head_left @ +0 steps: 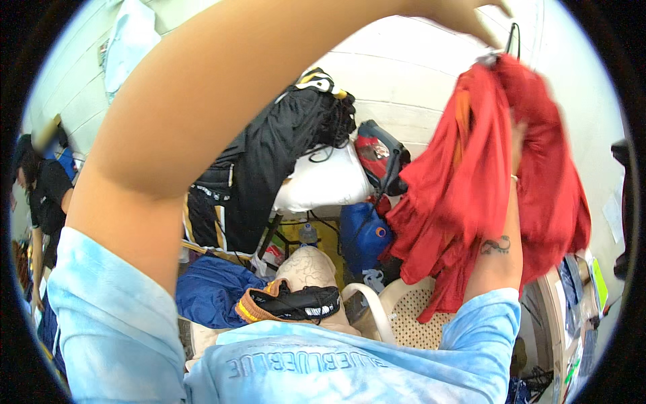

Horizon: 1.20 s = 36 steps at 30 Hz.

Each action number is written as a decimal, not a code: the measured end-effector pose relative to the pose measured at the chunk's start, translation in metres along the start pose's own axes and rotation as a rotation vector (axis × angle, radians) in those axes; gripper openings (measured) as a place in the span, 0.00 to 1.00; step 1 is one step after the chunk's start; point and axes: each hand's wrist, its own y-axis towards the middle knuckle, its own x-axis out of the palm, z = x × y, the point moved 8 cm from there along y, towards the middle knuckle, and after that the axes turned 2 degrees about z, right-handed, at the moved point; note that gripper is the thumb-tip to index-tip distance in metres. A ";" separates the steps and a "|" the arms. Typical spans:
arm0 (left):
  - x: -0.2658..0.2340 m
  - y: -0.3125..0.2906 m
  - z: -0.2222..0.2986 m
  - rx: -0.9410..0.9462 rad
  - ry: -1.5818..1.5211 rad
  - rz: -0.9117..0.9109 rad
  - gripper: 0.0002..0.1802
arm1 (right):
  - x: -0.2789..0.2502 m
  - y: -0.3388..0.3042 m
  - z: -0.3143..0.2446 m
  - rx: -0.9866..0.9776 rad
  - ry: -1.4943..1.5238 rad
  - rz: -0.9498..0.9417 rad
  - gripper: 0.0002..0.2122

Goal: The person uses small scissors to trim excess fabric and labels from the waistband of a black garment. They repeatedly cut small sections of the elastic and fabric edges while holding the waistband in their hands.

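Note:
A bundle of red garments (464,175) with an orange strip hangs at the upper right, below a thin black loop (515,39). My left arm crosses over the scene, and my left hand (464,19) is just above the top of the bundle. Its visible fingers are apart and slightly blurred; the frame's upper edge cuts off part of it. From below, my right forearm reaches up among the red cloth. My right hand (518,138) shows only as a sliver between the folds, its fingers hidden.
Black garments (262,168) are heaped over a white seat (326,178) ahead. Blue cloth (219,286) and a black-and-orange garment (293,301) lie across my lap. A beige chair (404,306), a blue bag (363,236) and a bottle (307,233) are lower. Another person (47,185) is far left.

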 end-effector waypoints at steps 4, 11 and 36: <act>0.029 -0.107 -0.005 0.153 0.127 -0.229 0.28 | 0.069 -0.078 -0.038 -0.368 0.450 -0.157 0.13; -0.005 -0.228 -0.018 -0.330 -0.055 -0.707 0.32 | 0.140 -0.190 -0.054 0.006 0.537 -0.665 0.14; 0.129 -0.584 0.128 -1.436 -0.717 -0.775 0.42 | -0.004 -0.495 -0.327 -0.634 0.974 -0.852 0.09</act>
